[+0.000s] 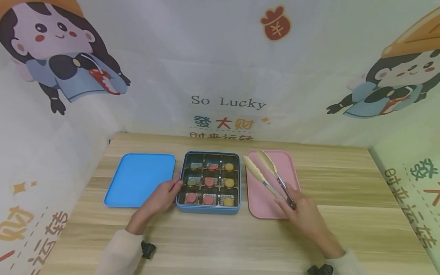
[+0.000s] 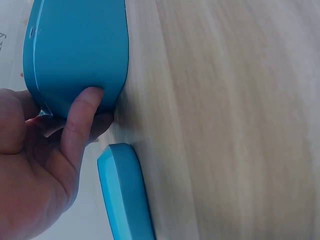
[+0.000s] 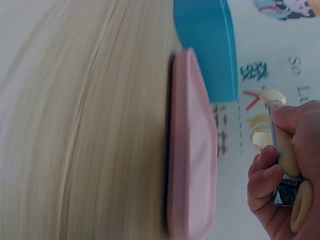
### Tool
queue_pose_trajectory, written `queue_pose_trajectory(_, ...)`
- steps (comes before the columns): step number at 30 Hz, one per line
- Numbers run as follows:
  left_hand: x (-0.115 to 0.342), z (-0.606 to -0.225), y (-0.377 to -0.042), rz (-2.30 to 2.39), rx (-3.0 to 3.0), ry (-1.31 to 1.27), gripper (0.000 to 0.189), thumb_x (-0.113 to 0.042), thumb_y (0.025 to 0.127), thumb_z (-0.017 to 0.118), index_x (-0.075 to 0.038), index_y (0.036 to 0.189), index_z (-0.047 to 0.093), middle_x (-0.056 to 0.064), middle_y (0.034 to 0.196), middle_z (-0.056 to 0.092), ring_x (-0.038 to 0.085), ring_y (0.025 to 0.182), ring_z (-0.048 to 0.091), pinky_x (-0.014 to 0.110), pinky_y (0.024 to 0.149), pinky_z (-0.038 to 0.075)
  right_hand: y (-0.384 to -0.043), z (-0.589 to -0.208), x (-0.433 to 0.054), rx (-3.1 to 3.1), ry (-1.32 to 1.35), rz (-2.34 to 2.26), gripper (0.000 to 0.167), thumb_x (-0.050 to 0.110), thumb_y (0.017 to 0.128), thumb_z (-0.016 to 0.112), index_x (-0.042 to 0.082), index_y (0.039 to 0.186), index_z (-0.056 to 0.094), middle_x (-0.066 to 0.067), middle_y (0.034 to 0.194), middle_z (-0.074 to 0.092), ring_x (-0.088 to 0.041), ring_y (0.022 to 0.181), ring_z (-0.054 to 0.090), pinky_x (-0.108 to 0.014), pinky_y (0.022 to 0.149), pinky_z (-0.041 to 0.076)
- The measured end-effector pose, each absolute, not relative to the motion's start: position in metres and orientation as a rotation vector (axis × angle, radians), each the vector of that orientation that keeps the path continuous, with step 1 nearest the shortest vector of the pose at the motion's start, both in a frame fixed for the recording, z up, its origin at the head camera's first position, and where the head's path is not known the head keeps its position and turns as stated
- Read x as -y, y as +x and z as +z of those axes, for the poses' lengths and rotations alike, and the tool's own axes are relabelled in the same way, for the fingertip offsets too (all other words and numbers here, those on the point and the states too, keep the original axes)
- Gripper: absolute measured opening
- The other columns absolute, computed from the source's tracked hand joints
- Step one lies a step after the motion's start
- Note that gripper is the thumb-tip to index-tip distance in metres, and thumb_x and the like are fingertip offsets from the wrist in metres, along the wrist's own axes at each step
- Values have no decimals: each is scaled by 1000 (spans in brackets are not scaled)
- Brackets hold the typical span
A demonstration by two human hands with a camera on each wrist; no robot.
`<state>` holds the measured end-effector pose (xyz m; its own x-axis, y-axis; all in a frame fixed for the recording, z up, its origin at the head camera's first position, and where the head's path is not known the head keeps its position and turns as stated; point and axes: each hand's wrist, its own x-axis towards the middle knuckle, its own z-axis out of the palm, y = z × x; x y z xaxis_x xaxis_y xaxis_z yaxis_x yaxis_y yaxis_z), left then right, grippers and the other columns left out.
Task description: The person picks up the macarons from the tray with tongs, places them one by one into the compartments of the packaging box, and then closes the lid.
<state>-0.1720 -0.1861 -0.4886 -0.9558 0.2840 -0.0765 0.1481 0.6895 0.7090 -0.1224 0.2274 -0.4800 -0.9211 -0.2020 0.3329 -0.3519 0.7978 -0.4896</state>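
Observation:
A blue square tin [image 1: 208,210] with a dark divided insert stands open in the head view. Its compartments hold small round pieces: pink ones [image 1: 191,197] at left front and centre, green ones [image 1: 191,181] on the left, yellow ones [image 1: 229,183] on the right. My left hand [image 1: 163,195] rests against the tin's left side. In the left wrist view, extended fingers [image 2: 80,120] touch the tin wall [image 2: 75,50]. My right hand [image 1: 304,215] grips tongs [image 1: 254,168] with beige tips, spread apart and holding nothing, above the pink tray [image 1: 256,202].
The blue lid [image 1: 135,179] lies flat on the wooden table [image 1: 220,240] left of the tin. Close to the tin's right stands the pink tray, with no pieces seen on it. A printed white cloth [image 1: 172,68] surrounds the table behind and at the sides.

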Motion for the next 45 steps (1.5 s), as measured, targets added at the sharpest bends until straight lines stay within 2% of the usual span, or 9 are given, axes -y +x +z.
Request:
queue_pose_trajectory(5,185,-489,-173,1114,-2719,348,49,-19,109,38,8,149,33,33,134,55,33,107,60,47,87,49,-127,-480,-250,2746,385,735,50,22,89,75,-6,128,61,5,63,42,-5,54,36,-22,46,35)
queue_pose_trajectory(10,184,-488,-173,1125,-2718,334,49,-19,109,39,8,149,33,32,131,57,32,102,60,46,85,49,-132,-482,-272,2794,289,686,61,23,91,73,-11,136,53,2,60,40,-11,52,37,-26,47,36)
queue_pose_trajectory(19,186,-488,-172,1127,-2710,333,50,-21,109,39,8,149,33,31,131,58,30,96,61,43,81,49,-132,-488,-299,2817,174,672,54,18,92,71,-16,129,54,-5,61,53,-22,56,53,-31,49,42)
queue_pose_trajectory(24,187,-489,-173,1121,-2708,331,51,-22,109,39,9,149,32,30,131,57,29,93,61,41,79,48,-131,-494,-306,2751,167,624,48,16,89,74,-15,121,58,-5,58,50,-20,51,48,-30,45,40)
queue_pose_trajectory(28,186,-490,-172,1110,-2716,340,51,-22,109,38,9,149,32,31,138,51,33,108,60,46,87,50,-128,-497,-310,2758,21,626,35,20,92,71,-11,104,59,-7,57,48,-23,51,47,-36,45,39)
queue_pose_trajectory(31,186,-489,-172,1102,-2722,343,51,-22,109,38,10,148,32,32,142,46,38,124,54,52,97,48,-126,-500,-312,2763,-101,651,30,23,95,67,-2,87,53,-6,56,44,-23,49,44,-35,42,36)
queue_pose_trajectory(34,185,-489,-172,1101,-2717,340,51,-22,109,37,11,148,32,32,144,44,39,126,52,53,98,47,-124,-501,-313,2755,-185,660,31,23,95,66,0,82,49,-6,56,44,-22,46,43,-32,40,34)
queue_pose_trajectory(41,185,-487,-172,1101,-2705,320,50,-20,109,38,11,148,32,32,143,46,32,106,58,46,87,49,-122,-500,-311,2805,-262,688,37,29,95,67,-1,84,49,-9,57,46,-25,47,46,-33,39,37)
queue_pose_trajectory(45,186,-486,-172,1100,-2704,335,50,-20,109,38,12,147,32,33,142,46,32,104,58,44,85,49,-123,-501,-312,2860,-331,722,41,36,96,65,-1,88,49,-9,60,47,-24,49,47,-32,40,38)
